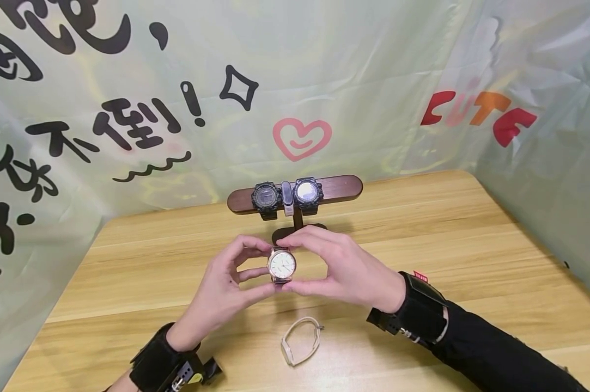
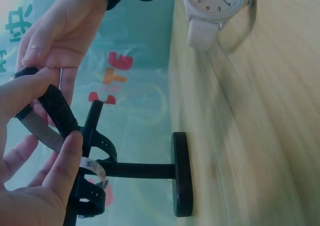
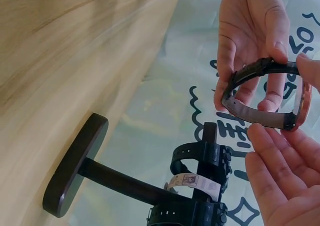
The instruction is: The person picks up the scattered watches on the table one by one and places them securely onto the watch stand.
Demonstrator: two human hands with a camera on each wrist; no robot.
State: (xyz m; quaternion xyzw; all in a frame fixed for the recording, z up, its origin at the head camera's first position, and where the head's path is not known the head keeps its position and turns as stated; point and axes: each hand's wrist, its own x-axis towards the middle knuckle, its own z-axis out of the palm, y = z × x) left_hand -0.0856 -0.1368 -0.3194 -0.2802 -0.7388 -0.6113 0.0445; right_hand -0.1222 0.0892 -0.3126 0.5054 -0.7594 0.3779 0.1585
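Note:
A wristwatch with a white dial, gold-coloured case and dark strap (image 1: 281, 265) is held up between both hands, its strap closed in a loop. My left hand (image 1: 226, 283) grips the strap from the left side, thumb at the lower edge. From the right, my right hand (image 1: 341, 267) pinches the same watch with thumb below and fingers above. In the right wrist view the looped strap (image 3: 255, 113) hangs between the fingertips of the two hands. Just behind stands a dark wooden watch stand (image 1: 341, 188), its post and base partly hidden by the right hand.
Two chunky black digital watches (image 1: 266, 197) and a slim fitness band (image 1: 287, 196) sit on the stand's bar. A white watch with a pale strap (image 1: 302, 342) lies on the wooden table (image 1: 471, 261) nearer the body. A printed cloth (image 1: 373, 81) hangs behind.

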